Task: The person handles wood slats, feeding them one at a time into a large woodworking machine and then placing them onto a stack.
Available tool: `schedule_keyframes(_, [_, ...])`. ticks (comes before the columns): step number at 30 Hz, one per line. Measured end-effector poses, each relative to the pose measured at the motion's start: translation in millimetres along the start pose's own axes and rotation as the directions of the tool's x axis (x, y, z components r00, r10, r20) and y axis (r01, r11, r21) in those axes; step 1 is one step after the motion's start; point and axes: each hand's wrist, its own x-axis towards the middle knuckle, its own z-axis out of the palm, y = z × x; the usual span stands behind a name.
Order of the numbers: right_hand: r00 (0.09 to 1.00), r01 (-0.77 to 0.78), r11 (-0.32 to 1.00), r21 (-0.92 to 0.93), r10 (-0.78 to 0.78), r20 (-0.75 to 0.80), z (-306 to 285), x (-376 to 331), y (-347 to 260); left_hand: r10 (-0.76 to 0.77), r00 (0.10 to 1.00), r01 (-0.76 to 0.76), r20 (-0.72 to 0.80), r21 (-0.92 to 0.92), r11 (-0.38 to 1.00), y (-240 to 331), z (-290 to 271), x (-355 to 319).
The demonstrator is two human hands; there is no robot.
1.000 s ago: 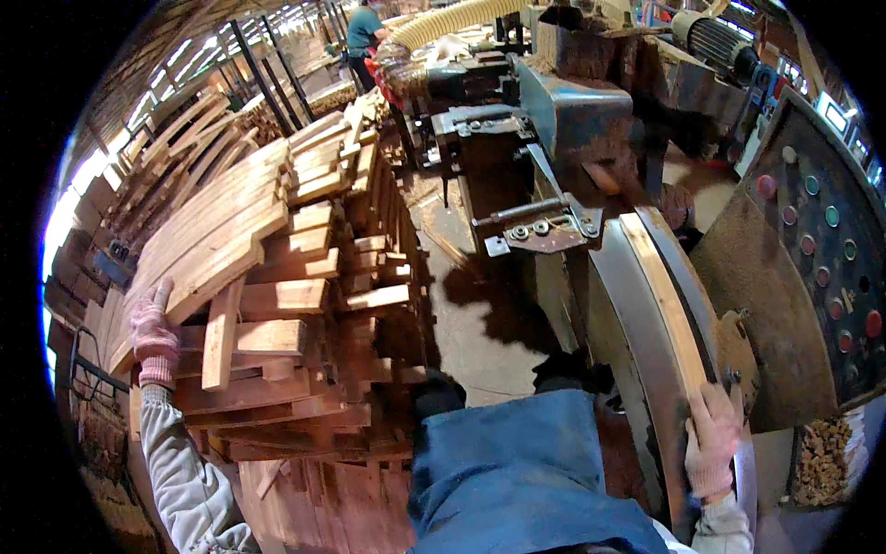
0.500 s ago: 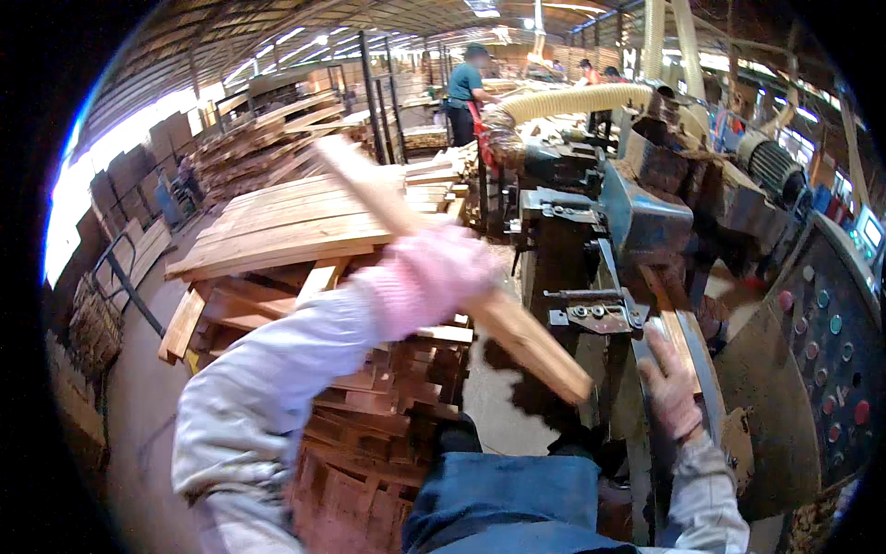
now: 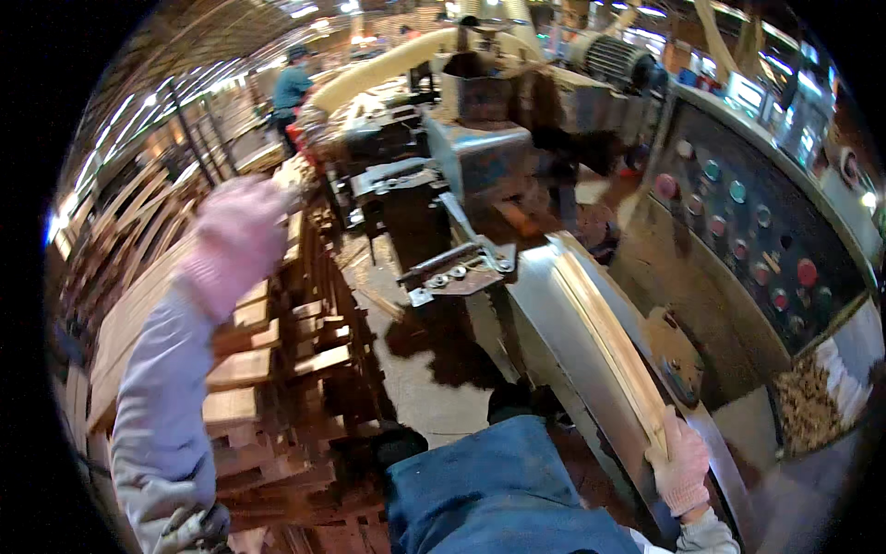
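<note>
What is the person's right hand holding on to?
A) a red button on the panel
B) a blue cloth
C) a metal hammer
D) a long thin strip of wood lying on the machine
D: the right hand, in a pink glove, has its grip on the near end of the long wooden strip lying along the machine's metal table.
</note>
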Motion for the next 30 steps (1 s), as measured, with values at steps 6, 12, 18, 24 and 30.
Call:
schedule_keyframes(6, [0.974, 0.024, 0.998, -0.052, -0.036, -0.225, 42.2, 88.1, -20.5, -0.468, 0.868, 0.397, 0.165, 0.336, 0.854, -128.8, 3.9, -149.9])
schedule_keyframes(12, [0.952, 0.079, 0.971, 0.225, -0.007, -0.305, 87.5, 259.3, -59.0, -0.581, 0.780, 0.439, 0.233, 0.459, 0.772, -183.7, 36.4, -317.3])
schedule_keyframes(18, [0.922, 0.100, 0.960, 0.262, 0.010, -0.387, 98.3, 280.5, -69.5, -0.756, 0.464, 0.617, 0.462, 0.444, 0.650, -157.1, 16.0, -310.7])
schedule_keyframes(24, [0.979, 0.015, 0.995, 0.098, 0.005, -0.205, 53.9, 124.5, -40.3, -0.785, 0.490, 0.692, 0.379, 0.378, 0.615, -140.2, 15.4, -324.3])
schedule_keyframes(30, [0.999, 0.047, 0.999, -0.007, -0.047, -0.001, 5.2, 54.6, -19.4, -0.845, 0.356, 0.823, 0.399, 0.295, 0.486, -177.9, 34.1, -333.4])
